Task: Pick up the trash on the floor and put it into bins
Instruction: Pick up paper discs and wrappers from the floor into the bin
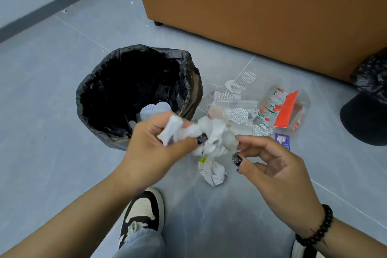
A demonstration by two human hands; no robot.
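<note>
- The left hand is curled round a wad of crumpled white paper and holds it up off the floor, just in front of the near rim of the bin.
- The right hand is half open. Its fingertips pinch the right end of the same wad.
- The bin sits just to the left of the mess, lined with a black bag. A few bits of white trash already lie at the bottom, so I think some of the job is done.
- More is left. A smaller paper ball lies on the floor right under the hands.
- To the right lie clear plastic bags, round white stickers, a red packet and a small blue card.
- A second black bin stands at the far right, beside a big brown box.
</note>
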